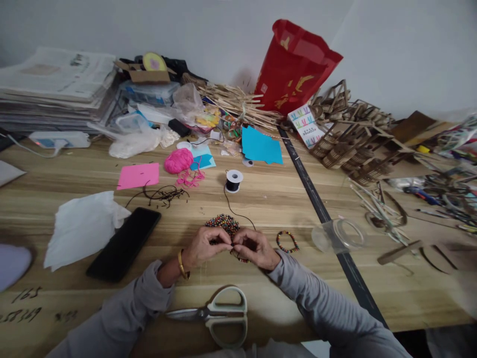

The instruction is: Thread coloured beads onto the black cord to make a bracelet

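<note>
My left hand point(207, 244) and my right hand point(257, 248) meet in the middle of the table, thumbs and forefingers pinched close together on a thin black cord point(238, 215). The cord runs up from behind my fingers to a white spool point(234, 180) wound with black. A few colored beads hang just below the pinch, partly hidden by my right hand. Behind my hands lies a heap of multicolored beads point(223, 223). To the right of my right hand rests a beaded bracelet point(286, 241), closed into a ring.
Scissors point(226, 315) lie nearest me. A black phone point(123, 244) and white tissue point(84, 226) are left. Black cord scraps point(164, 195), pink yarn point(179, 161) and blue paper point(262, 145) lie farther back. A clear container point(337, 235) and small woven baskets point(343, 149) stand right.
</note>
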The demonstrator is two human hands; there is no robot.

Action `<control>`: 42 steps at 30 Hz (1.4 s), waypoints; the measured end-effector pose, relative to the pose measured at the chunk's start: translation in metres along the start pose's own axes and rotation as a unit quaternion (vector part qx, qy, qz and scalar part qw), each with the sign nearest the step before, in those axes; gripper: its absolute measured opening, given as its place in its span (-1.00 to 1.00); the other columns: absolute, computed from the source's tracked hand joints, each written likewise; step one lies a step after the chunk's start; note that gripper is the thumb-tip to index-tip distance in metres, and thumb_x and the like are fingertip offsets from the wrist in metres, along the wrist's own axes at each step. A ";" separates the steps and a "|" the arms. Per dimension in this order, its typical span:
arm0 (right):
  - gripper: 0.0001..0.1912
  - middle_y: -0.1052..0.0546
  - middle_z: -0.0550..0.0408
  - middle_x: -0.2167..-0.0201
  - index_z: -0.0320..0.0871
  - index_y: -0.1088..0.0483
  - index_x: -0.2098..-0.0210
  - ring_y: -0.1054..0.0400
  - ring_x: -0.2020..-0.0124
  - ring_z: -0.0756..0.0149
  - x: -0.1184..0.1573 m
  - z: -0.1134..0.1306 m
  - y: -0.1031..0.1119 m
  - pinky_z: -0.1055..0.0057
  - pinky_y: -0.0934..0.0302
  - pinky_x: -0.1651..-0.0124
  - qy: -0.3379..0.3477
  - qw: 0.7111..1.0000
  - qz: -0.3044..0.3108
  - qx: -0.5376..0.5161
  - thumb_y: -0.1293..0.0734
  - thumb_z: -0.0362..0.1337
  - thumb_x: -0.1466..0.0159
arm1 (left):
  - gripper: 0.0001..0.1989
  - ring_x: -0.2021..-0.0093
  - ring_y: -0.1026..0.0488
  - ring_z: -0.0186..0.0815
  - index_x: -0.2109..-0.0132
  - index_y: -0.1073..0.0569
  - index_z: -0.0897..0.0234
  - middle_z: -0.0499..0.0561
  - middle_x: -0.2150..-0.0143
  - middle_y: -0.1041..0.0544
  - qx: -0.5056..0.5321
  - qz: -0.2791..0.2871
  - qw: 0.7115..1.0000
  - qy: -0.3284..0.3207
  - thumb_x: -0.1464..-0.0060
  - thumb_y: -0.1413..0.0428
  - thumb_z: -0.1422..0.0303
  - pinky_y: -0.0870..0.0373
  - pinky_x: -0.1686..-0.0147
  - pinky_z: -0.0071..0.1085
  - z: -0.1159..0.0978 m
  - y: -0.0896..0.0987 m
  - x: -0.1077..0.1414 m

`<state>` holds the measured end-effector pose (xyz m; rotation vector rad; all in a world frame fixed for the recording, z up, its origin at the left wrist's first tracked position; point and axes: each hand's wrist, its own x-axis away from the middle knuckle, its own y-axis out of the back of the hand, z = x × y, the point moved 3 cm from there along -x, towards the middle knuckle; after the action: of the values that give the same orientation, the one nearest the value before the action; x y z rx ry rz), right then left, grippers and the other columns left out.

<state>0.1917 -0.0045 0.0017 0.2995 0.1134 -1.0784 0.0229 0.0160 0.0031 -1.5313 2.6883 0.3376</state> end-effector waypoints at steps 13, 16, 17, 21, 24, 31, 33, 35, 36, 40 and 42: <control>-0.72 -0.32 0.11 0.51 -0.21 -0.30 0.44 -0.14 0.51 0.45 -0.003 0.008 -0.001 0.51 -0.06 0.46 0.044 0.997 0.051 0.043 -0.27 -0.13 -0.26 | -0.82 0.41 -0.45 -0.35 0.42 -0.52 0.39 0.05 0.43 -0.56 -0.022 0.007 1.000 0.009 -0.03 -0.19 0.33 -0.35 0.37 -0.48 -0.005 0.001 0.000; -0.62 -0.26 0.15 0.57 -0.20 -0.23 0.52 -0.10 0.52 0.45 -0.001 0.007 0.000 0.49 -0.04 0.46 0.041 0.995 0.079 0.037 -0.23 -0.05 -0.28 | -0.80 0.41 -0.44 -0.36 0.43 -0.51 0.39 0.04 0.44 -0.55 -0.023 0.012 1.000 0.004 -0.04 -0.19 0.31 -0.34 0.37 -0.48 -0.006 0.002 0.000; -0.60 -0.24 0.17 0.59 -0.19 -0.21 0.54 -0.08 0.53 0.45 -0.001 0.007 0.000 0.49 -0.03 0.46 0.038 0.996 0.078 0.035 -0.22 -0.04 -0.29 | -0.80 0.41 -0.44 -0.36 0.43 -0.50 0.38 0.03 0.44 -0.54 -0.023 0.013 1.000 0.001 -0.04 -0.19 0.31 -0.34 0.37 -0.48 -0.007 0.002 0.000; -0.62 -0.26 0.16 0.56 -0.21 -0.25 0.51 -0.10 0.52 0.46 -0.001 0.006 0.002 0.49 -0.03 0.45 0.032 0.999 0.040 0.016 -0.26 -0.05 -0.28 | -0.78 0.42 -0.43 -0.36 0.44 -0.50 0.38 0.03 0.45 -0.53 -0.033 0.014 0.999 -0.010 -0.05 -0.19 0.29 -0.34 0.38 -0.49 -0.008 0.000 0.000; -0.69 -0.32 0.13 0.50 -0.23 -0.33 0.39 -0.15 0.50 0.46 0.000 0.002 0.001 0.51 -0.07 0.45 0.014 1.000 0.020 -0.020 -0.35 -0.08 -0.22 | -0.78 0.42 -0.44 -0.36 0.43 -0.51 0.38 0.04 0.45 -0.54 -0.051 0.013 0.998 -0.022 -0.06 -0.19 0.28 -0.34 0.37 -0.48 -0.009 0.000 0.000; -0.72 -0.35 0.17 0.53 -0.24 -0.34 0.33 -0.20 0.56 0.52 0.000 -0.008 -0.004 0.56 -0.13 0.50 -0.036 0.995 0.005 -0.096 -0.39 -0.13 -0.19 | -0.75 0.43 -0.45 -0.36 0.43 -0.52 0.38 0.04 0.45 -0.56 -0.087 0.006 0.995 -0.037 -0.07 -0.18 0.26 -0.35 0.36 -0.49 -0.013 -0.001 -0.001; -0.71 -0.36 0.16 0.52 -0.25 -0.34 0.34 -0.20 0.55 0.53 0.000 -0.008 -0.004 0.56 -0.14 0.49 -0.034 0.996 0.004 -0.088 -0.39 -0.13 -0.20 | -0.76 0.42 -0.46 -0.36 0.43 -0.52 0.38 0.04 0.45 -0.56 -0.095 0.006 0.995 -0.032 -0.07 -0.18 0.26 -0.35 0.36 -0.49 -0.014 -0.001 -0.001; -0.69 -0.37 0.14 0.52 -0.26 -0.35 0.36 -0.20 0.55 0.53 -0.001 -0.007 -0.003 0.56 -0.14 0.49 -0.033 0.996 0.000 -0.077 -0.38 -0.10 -0.20 | -0.77 0.42 -0.46 -0.36 0.43 -0.52 0.38 0.04 0.45 -0.56 -0.102 0.005 0.994 -0.028 -0.07 -0.18 0.27 -0.35 0.36 -0.49 -0.014 -0.001 -0.001; -0.69 -0.37 0.14 0.52 -0.26 -0.36 0.36 -0.20 0.55 0.52 -0.001 -0.006 -0.003 0.55 -0.14 0.49 -0.033 0.997 -0.003 -0.072 -0.38 -0.09 -0.20 | -0.77 0.42 -0.46 -0.36 0.43 -0.52 0.38 0.04 0.45 -0.56 -0.105 0.004 0.994 -0.029 -0.07 -0.18 0.28 -0.35 0.36 -0.49 -0.014 -0.001 -0.001; -0.68 -0.36 0.15 0.54 -0.27 -0.38 0.37 -0.16 0.57 0.53 -0.001 -0.007 -0.003 0.55 -0.09 0.51 -0.037 0.997 -0.008 -0.063 -0.38 -0.09 -0.21 | -0.79 0.43 -0.45 -0.36 0.43 -0.51 0.37 0.03 0.46 -0.55 -0.120 0.000 0.992 -0.044 -0.07 -0.17 0.30 -0.34 0.35 -0.48 -0.014 -0.001 -0.002; -0.68 -0.35 0.15 0.54 -0.28 -0.39 0.37 -0.14 0.57 0.54 -0.001 -0.009 -0.003 0.55 -0.07 0.50 -0.041 0.997 -0.007 -0.064 -0.37 -0.09 -0.21 | -0.79 0.43 -0.44 -0.36 0.42 -0.51 0.37 0.03 0.45 -0.55 -0.130 -0.002 0.990 -0.049 -0.08 -0.16 0.31 -0.34 0.35 -0.48 -0.014 -0.001 -0.001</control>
<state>0.1894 -0.0025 -0.0068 0.1400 0.1111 -1.0917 0.0254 0.0138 0.0167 -1.5322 2.6497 0.7689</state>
